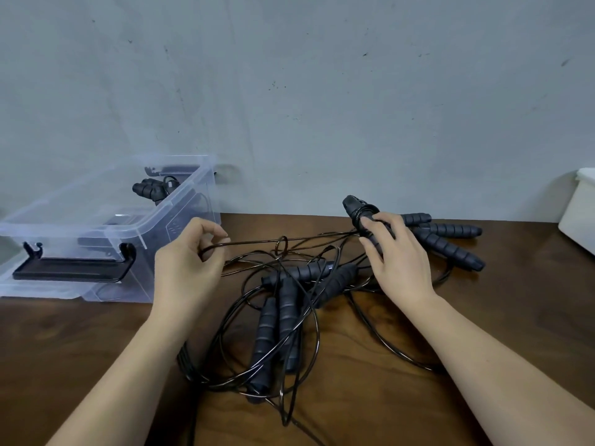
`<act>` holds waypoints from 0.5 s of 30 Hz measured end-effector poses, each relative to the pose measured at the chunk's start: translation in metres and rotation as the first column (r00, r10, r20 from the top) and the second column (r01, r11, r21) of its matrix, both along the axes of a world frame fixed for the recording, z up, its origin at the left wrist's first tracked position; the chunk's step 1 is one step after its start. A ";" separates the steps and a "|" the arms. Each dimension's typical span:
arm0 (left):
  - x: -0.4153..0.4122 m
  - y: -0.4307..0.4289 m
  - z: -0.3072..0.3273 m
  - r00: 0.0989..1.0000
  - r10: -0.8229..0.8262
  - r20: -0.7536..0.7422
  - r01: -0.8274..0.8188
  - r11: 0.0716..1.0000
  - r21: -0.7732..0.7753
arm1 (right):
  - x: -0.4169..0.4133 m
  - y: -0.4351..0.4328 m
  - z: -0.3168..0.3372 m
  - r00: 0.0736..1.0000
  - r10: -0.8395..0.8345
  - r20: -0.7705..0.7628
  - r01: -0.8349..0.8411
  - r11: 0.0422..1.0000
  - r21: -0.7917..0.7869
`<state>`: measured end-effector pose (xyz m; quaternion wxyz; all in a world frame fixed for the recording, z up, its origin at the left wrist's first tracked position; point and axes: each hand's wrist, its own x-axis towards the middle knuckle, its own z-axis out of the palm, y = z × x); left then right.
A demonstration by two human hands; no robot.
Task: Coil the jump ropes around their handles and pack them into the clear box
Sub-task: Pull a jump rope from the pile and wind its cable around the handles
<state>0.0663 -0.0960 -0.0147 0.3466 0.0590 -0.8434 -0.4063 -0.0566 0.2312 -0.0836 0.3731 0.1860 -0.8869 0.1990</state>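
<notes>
My right hand (397,262) grips a pair of black jump-rope handles (354,206) with a few turns of cord wound round their upper end. My left hand (190,255) pinches the thin black cord (257,242) that runs taut across to those handles. Between my forearms lies a tangle of loose cord and several ribbed handles (283,304). More handles (450,244) lie behind my right hand. The clear box (106,233) stands open at the left, with one coiled rope (151,189) inside near its far end.
The wooden table (370,397) meets a grey wall at the back. A white container (579,214) sits at the right edge. The box's black latch handle (74,268) hangs on its near wall. Cord loops spill toward the table's front edge.
</notes>
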 end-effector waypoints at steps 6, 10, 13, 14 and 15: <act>-0.006 -0.001 -0.002 0.960 -0.261 -0.100 0.259 0.702 0.663 | -0.001 0.005 0.002 0.999 -0.036 -0.001 0.036 0.999 -0.031; -0.005 -0.009 -0.006 0.999 -0.036 0.021 0.031 0.977 0.212 | -0.001 0.011 0.005 0.999 -0.051 -0.004 0.051 0.998 -0.042; 0.001 -0.010 -0.001 0.999 0.037 -0.032 -0.036 0.999 0.026 | -0.001 0.012 0.006 0.999 -0.048 -0.003 0.048 0.998 -0.038; 0.001 -0.012 0.000 0.997 0.058 -0.049 -0.060 0.997 -0.044 | -0.001 0.012 0.006 0.999 -0.043 -0.004 0.043 0.998 -0.037; 0.001 -0.016 0.000 0.995 0.076 -0.061 -0.083 0.989 -0.119 | 0.000 0.011 0.007 0.999 -0.039 -0.006 0.039 0.999 -0.034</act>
